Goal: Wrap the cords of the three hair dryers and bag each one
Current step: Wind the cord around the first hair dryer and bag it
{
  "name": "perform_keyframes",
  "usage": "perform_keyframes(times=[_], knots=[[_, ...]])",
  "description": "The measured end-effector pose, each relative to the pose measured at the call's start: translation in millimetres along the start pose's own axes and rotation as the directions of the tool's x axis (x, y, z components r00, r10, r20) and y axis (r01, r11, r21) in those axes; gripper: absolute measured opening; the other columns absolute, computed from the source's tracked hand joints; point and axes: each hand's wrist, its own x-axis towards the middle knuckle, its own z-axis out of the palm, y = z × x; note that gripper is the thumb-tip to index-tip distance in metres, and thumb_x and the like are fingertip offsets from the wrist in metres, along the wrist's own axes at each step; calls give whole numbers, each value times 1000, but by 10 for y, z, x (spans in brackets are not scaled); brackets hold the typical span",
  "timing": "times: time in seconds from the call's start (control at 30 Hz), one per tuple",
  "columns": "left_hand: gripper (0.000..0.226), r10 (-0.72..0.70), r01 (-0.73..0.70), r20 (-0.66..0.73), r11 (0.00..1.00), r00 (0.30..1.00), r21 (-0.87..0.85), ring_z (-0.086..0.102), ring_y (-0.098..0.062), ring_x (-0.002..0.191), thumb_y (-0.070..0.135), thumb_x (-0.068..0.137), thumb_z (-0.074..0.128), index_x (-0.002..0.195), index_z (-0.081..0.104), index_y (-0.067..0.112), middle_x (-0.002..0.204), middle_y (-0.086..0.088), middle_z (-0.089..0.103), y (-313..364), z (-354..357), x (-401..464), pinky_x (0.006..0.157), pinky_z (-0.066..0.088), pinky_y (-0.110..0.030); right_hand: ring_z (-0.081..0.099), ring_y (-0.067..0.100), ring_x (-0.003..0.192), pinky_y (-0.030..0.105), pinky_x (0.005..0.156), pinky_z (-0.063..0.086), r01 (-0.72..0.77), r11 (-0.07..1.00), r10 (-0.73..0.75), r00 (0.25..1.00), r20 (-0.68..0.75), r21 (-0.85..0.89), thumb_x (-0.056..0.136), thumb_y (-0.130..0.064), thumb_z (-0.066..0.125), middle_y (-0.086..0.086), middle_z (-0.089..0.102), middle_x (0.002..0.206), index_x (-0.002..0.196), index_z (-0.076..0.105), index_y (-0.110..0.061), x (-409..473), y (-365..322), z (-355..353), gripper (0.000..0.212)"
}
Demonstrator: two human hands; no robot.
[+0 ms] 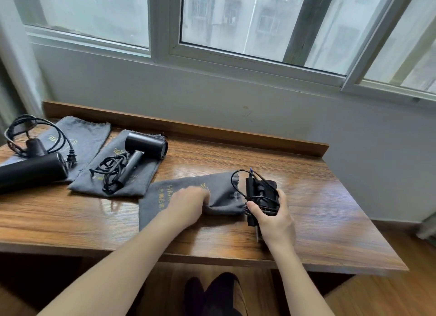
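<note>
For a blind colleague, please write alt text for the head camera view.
At a wooden desk under a window, the right hand grips a black hair dryer with wrapped cord at the mouth of a grey bag, which the left hand holds. Two more dryers lie on grey bags at left, cords loose.

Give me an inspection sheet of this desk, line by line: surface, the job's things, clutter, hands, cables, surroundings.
Surface: wooden desk, glossy, with a raised back edge.
Job's things: near dryer at the mouth of the near grey bag, not yet inside; middle dryer lying on the middle bag; left dryer on the far-left bag.
Clutter: nothing seen.
Hands: left hand grips the near bag's fabric; right hand holds the near dryer.
Cables: near dryer's cord wrapped round it; middle cord loosely bunched; left cord in loose loops.
Surroundings: window above a white wall.
</note>
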Motion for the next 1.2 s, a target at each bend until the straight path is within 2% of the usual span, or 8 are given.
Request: perform_keyframes(times=[0.13,0.3,0.4,0.5,0.63,0.77,1.03,1.2], knots=[[23,88,-181,-404,963,911,-198,58,-23,90,2,86,51,80,63,20,88,2,64,-289,-373,150,77,47,-36,58,28,114,37,82,48,-27,999,27,999,-16,32,67,-77,68,1,62,128,145,31,-39,18,10,-12,94],[29,59,-56,187,998,980,-21,57,-16,98,8,78,58,62,69,30,105,8,66,-589,-614,119,90,51,-38,59,26,111,36,76,48,-6,1000,6,1000,13,-25,56,-89,53,-2,63,123,143,30,-43,15,-37,-2,102],[27,-187,73,388,954,903,291,56,-26,113,28,76,59,100,72,25,121,-6,64,-484,-509,-8,96,50,-42,58,25,112,37,77,52,44,991,-37,998,53,-124,63,-87,57,-3,61,124,145,27,-43,-10,-83,16,98],[45,-115,4,279,930,953,369,47,-28,124,38,86,54,124,58,15,131,-9,53,-92,-366,-118,94,42,-42,55,25,117,39,82,53,68,981,-56,996,72,-183,68,-82,60,-2,57,129,147,24,-42,-20,-102,24,96],[23,124,-118,55,988,991,-98,60,-26,106,30,98,46,117,57,21,114,-3,65,402,-44,-135,84,51,-39,54,26,120,39,84,50,70,983,-60,996,60,-169,69,-78,64,0,56,133,148,26,-40,-29,-100,13,96],[48,91,-42,305,986,948,-164,51,-29,125,46,98,45,145,40,36,138,-8,54,480,249,-131,97,45,-41,56,27,117,40,82,53,93,974,-79,994,71,-208,67,-82,60,1,57,130,147,23,-43,-58,-64,-4,97],[58,0,183,382,878,924,-443,62,-16,70,59,92,50,55,64,16,68,2,65,355,135,-108,72,49,-32,54,26,123,42,90,52,70,977,-57,996,66,-203,69,-80,61,-1,55,138,151,21,-40,-38,-32,-40,100],[41,-186,219,235,968,954,-123,66,-28,89,50,84,64,91,68,10,96,-8,72,320,204,-109,73,50,-33,55,25,119,42,86,54,91,969,-76,994,73,-229,69,-81,60,-2,55,134,150,20,-42,-81,-48,-23,99]])
